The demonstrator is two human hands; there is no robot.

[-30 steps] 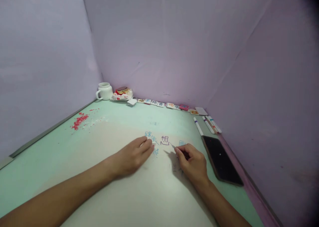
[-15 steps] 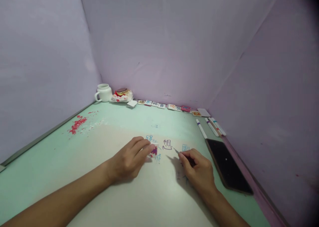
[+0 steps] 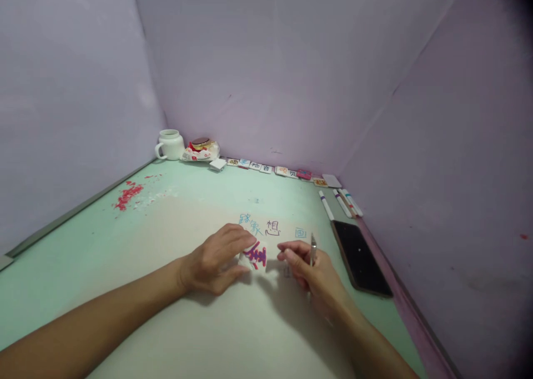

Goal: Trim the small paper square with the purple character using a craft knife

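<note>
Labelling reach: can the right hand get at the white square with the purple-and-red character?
Probably yes: the left hand holds the white square by its left part, leaving its right side free toward the right hand. The craft knife held there may hamper gripping.

White block (image 3: 255, 255), red-purple marked, is being held in left hand (image 3: 214, 259); slim silver tool (image 3: 313, 252) is being held in right hand (image 3: 311, 269), dark phone (image 3: 363, 259) being seen beside it.

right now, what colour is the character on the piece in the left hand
The character is purple and red, best seen in the head view.
</note>
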